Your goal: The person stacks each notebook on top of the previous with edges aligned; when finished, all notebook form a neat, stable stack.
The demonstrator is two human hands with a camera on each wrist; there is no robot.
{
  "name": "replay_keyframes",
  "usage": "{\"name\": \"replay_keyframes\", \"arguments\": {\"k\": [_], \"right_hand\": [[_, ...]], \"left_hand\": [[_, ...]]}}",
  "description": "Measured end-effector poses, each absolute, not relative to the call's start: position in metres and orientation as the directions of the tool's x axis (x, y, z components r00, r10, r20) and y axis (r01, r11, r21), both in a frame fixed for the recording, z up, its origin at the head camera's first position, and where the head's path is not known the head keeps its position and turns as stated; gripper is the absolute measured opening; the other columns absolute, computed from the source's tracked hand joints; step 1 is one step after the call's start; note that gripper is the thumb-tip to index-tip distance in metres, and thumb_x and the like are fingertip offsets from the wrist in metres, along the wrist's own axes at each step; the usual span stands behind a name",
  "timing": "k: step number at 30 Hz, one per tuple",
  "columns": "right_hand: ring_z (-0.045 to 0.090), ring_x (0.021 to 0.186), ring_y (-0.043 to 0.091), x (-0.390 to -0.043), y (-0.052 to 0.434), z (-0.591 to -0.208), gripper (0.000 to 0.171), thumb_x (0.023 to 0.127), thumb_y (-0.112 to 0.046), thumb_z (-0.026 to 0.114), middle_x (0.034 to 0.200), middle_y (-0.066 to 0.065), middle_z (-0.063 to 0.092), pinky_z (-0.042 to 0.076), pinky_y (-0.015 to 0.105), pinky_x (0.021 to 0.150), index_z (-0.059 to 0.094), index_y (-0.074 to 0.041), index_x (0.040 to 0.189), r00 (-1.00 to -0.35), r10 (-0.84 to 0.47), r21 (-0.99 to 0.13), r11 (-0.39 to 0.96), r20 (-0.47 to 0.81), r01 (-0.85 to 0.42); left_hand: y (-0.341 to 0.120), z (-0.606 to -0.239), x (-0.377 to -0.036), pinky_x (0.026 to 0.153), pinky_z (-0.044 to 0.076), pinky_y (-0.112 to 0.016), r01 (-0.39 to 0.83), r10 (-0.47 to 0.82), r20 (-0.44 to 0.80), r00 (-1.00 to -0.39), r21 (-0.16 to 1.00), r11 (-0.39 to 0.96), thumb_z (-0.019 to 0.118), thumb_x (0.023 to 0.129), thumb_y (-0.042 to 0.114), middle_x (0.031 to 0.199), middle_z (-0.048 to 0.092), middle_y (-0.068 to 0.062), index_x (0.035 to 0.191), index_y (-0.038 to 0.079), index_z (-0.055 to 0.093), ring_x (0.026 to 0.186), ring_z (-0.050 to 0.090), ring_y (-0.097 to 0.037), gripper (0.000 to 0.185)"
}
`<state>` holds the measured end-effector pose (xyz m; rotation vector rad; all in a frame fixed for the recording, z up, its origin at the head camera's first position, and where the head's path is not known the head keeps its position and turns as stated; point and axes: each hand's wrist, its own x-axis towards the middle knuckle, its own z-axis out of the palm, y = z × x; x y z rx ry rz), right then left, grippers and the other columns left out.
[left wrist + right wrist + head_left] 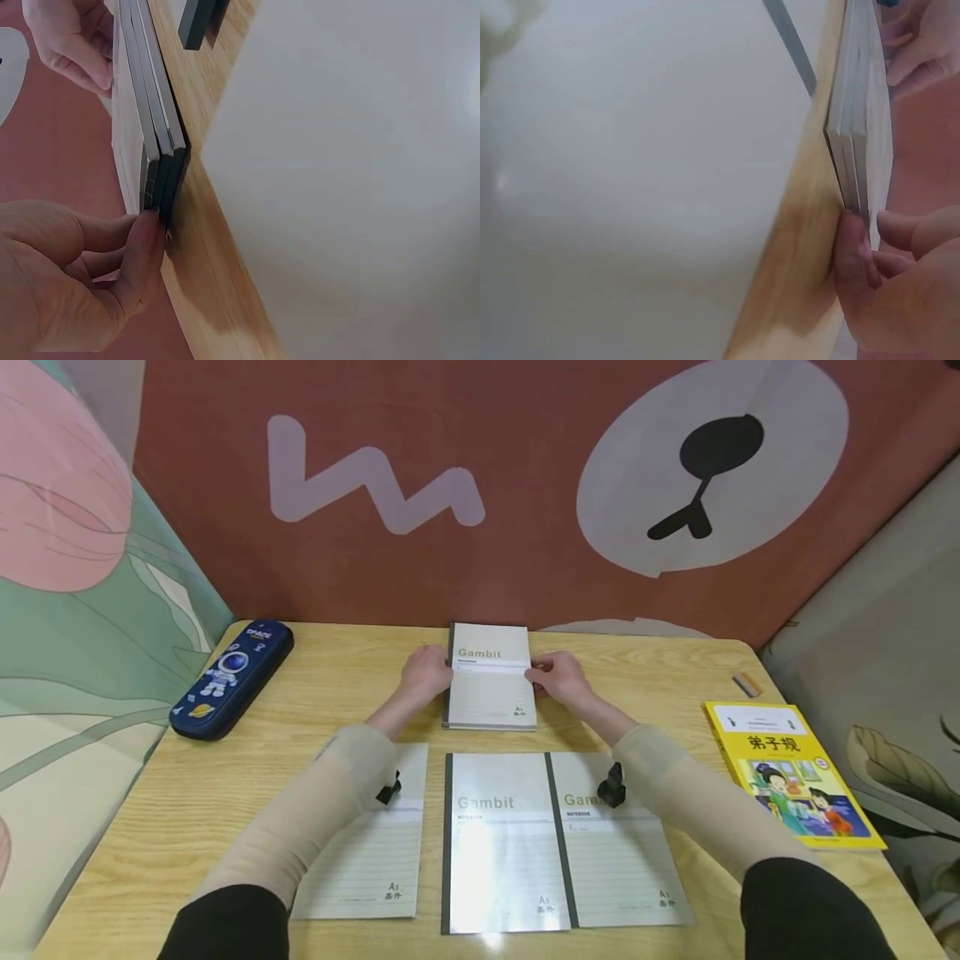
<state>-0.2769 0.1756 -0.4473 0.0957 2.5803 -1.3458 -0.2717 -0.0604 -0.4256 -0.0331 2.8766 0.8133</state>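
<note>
Nearest you lie 3 grey Gambit notebooks (504, 843), and just beyond them your left hand (424, 673) and right hand (560, 678) pinch the small grey notebook stack (491, 681), likely squaring it; next, align edges.

Glossy paper notebooks (504, 843) on a matt, wood-grain table (675, 685).

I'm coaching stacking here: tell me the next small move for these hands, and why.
Probably squeeze inward to square the stack of notebooks: the left hand and right hand already grip its opposite sides, and the wrist views show its edges slightly uneven.
</note>
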Motion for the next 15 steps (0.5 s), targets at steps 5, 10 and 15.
{"name": "replay_keyframes", "arguments": {"k": [5, 10, 15], "right_hand": [[0.071, 0.106, 0.038, -0.271, 0.19, -0.435, 0.051, 0.105, -0.015, 0.057, 0.131, 0.028, 0.063, 0.063, 0.04, 0.09, 0.046, 0.001, 0.152, -0.956, -0.103, -0.819, 0.545, -0.274, 0.176], [0.068, 0.099, 0.032, -0.257, 0.214, -0.423, 0.052, 0.106, -0.015, 0.055, 0.123, 0.028, 0.062, 0.062, 0.043, 0.093, 0.044, 0.0, 0.154, -0.955, -0.143, -0.814, 0.564, -0.261, 0.138], [0.069, 0.095, 0.028, -0.233, 0.242, -0.416, 0.053, 0.106, -0.014, 0.054, 0.123, 0.03, 0.061, 0.062, 0.045, 0.092, 0.042, 0.001, 0.155, -0.956, -0.178, -0.803, 0.59, -0.232, 0.085]], "left_hand": [[-0.067, -0.42, -0.267, 0.07, 0.048, -0.034, -0.024, 0.026, -0.089, -0.996, 0.522, 0.853, 0.055, 0.103, 0.014, 0.119, 0.064, -0.017, 0.123, -0.001, 0.068, 0.094, 0.058, -0.028, 0.028], [-0.061, -0.412, -0.248, 0.072, 0.054, -0.035, 0.185, 0.15, 0.108, -0.983, 0.555, 0.811, 0.057, 0.104, 0.012, 0.12, 0.065, -0.017, 0.138, 0.003, 0.063, 0.092, 0.061, -0.026, 0.036], [-0.044, -0.408, -0.22, 0.077, 0.058, -0.035, 0.335, 0.283, 0.182, -0.942, 0.597, 0.729, 0.058, 0.103, 0.011, 0.111, 0.067, -0.012, 0.133, 0.006, 0.068, 0.094, 0.066, -0.023, 0.031]]}}
